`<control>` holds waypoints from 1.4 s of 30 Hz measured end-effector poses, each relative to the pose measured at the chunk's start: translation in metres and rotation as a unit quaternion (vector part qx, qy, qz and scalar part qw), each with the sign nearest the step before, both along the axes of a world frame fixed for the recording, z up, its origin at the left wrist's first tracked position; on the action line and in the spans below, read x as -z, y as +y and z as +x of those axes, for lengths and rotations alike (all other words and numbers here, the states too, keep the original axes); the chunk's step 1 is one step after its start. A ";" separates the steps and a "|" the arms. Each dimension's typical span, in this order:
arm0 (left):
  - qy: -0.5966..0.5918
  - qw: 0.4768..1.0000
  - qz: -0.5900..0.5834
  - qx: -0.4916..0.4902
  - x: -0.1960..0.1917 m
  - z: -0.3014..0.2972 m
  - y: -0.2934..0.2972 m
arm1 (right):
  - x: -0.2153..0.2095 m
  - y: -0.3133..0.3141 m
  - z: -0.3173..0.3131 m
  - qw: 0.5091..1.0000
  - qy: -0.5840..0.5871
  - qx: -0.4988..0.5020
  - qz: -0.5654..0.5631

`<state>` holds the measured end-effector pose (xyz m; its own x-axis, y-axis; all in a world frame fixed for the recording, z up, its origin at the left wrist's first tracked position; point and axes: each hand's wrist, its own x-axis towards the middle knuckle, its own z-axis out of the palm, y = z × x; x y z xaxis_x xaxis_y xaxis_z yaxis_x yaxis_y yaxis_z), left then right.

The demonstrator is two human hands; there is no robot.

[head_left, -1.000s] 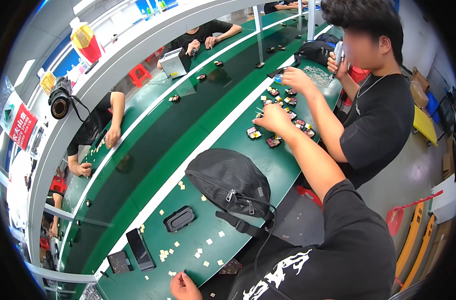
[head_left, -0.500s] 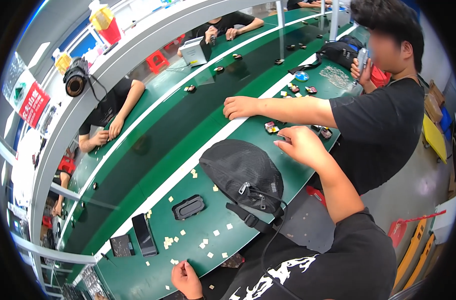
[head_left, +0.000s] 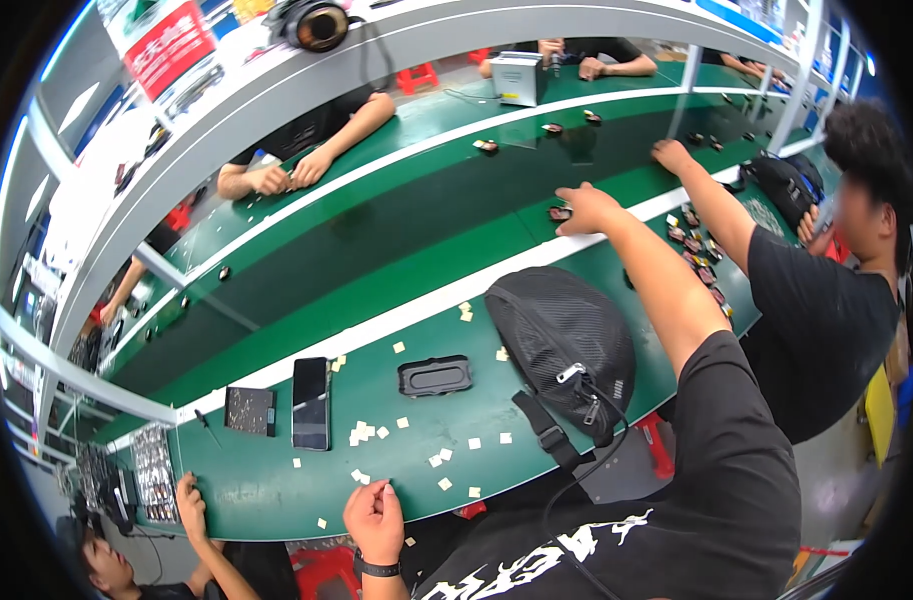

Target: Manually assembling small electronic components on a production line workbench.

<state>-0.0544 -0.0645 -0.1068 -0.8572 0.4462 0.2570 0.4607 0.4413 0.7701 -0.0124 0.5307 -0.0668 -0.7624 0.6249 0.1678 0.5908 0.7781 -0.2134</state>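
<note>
My right hand [head_left: 593,211] reaches out over the dark green belt [head_left: 407,230]. Its thumb and fingers are spread around a small dark part [head_left: 560,213] with a pale mark, and gaps show between the part and the fingertips. By the near table edge, my left hand [head_left: 375,525] is closed in a pinch. A tiny dark spot shows at its fingertips, too small to name. Several cream square pieces [head_left: 362,433] lie scattered beyond it. A black oblong tray [head_left: 435,376] sits farther back, beside a black mesh bag [head_left: 567,345] with zips and a strap.
A phone [head_left: 312,403] and a dark square box [head_left: 250,411] lie on the left. Small dark parts [head_left: 692,240] cluster at right, beside a co-worker [head_left: 827,290]. Another co-worker's hand [head_left: 191,508] rests at the lower left table edge. A metal shelf [head_left: 457,35] spans above.
My right hand has moved from above the near table out over the belt, and its fingers have spread. The view has shifted, bringing a co-worker into the lower left. My left hand stays pinched.
</note>
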 end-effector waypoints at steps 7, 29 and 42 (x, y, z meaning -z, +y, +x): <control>-0.013 1.000 0.006 0.009 -0.008 0.005 -0.005 | -0.010 0.005 -0.003 0.991 -0.001 -0.067 -0.114; -0.503 0.774 0.307 0.234 -0.057 0.015 0.033 | -0.073 -0.379 0.118 0.784 0.244 -0.094 -0.563; -0.414 0.833 0.313 0.195 -0.052 0.038 0.026 | -0.041 -0.426 0.119 0.536 0.228 -0.035 -0.812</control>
